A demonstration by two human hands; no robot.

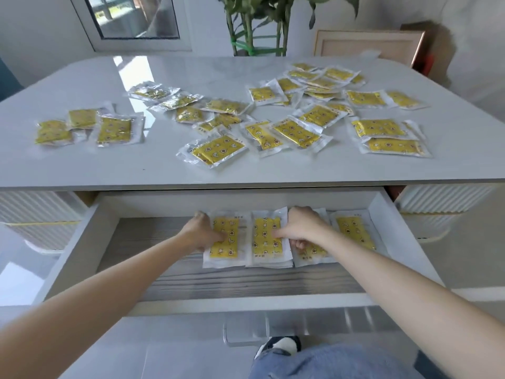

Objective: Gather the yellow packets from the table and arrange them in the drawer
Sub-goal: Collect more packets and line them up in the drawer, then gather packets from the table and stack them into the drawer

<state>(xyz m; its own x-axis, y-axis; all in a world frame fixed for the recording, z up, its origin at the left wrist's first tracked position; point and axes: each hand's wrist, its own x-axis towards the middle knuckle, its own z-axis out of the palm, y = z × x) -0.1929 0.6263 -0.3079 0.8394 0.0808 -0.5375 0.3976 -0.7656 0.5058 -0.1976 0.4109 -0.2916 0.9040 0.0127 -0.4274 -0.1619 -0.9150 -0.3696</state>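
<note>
Reaching to the drawer's back edge, the left hand gripped the left stack, the right hand the middle stack; either slick stack might slide askew. Loose packets littered the desk.

In drawer — left hand, right hand grip packets.

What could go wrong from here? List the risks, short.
The left hand grips the left stack, the right hand the second stack; these glossy piles could slide apart or mix. Loose packets crowd the table; the nearest packet, by its front edge, might get knocked into the drawer unsorted.
</note>
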